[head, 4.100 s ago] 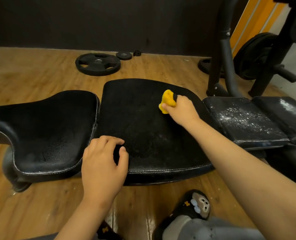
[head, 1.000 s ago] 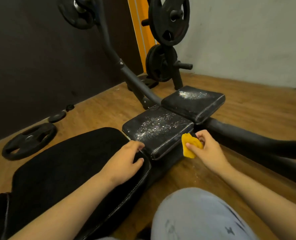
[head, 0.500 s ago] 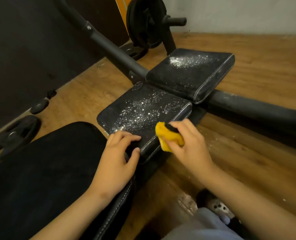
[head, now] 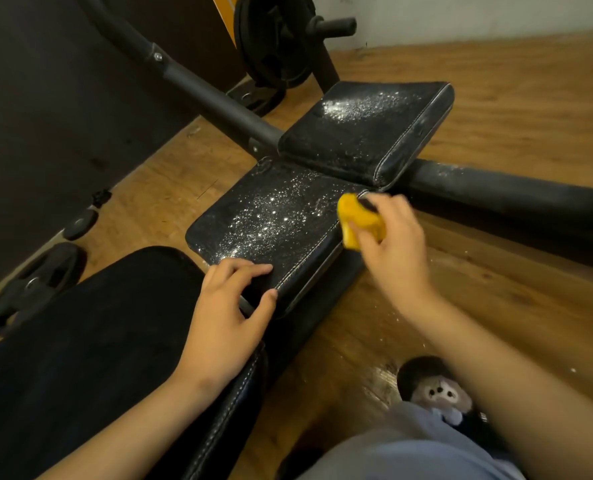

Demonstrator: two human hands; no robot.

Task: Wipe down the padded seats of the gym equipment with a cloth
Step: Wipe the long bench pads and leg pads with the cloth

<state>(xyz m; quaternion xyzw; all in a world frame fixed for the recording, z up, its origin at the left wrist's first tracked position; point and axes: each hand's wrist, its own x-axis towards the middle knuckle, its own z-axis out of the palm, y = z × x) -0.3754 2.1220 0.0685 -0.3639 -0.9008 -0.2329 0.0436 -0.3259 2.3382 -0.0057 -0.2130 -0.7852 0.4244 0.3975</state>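
At the near pad's [head: 274, 223] three o'clock edge, a crumpled yellow cloth [head: 359, 218] is being pinched tightly by the right hand [head: 395, 244], glittering white specks are being shown on stitched black vinyl, the pad's six o'clock corner is being loosely gripped by the left hand [head: 225, 317].

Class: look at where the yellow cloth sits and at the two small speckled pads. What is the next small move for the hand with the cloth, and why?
Probably draw the right hand leftward, sweeping the yellow cloth across the nearer small black padded seat. The cloth sits at that pad's right edge, white specks cover its top, and the left hand rests on its near corner.
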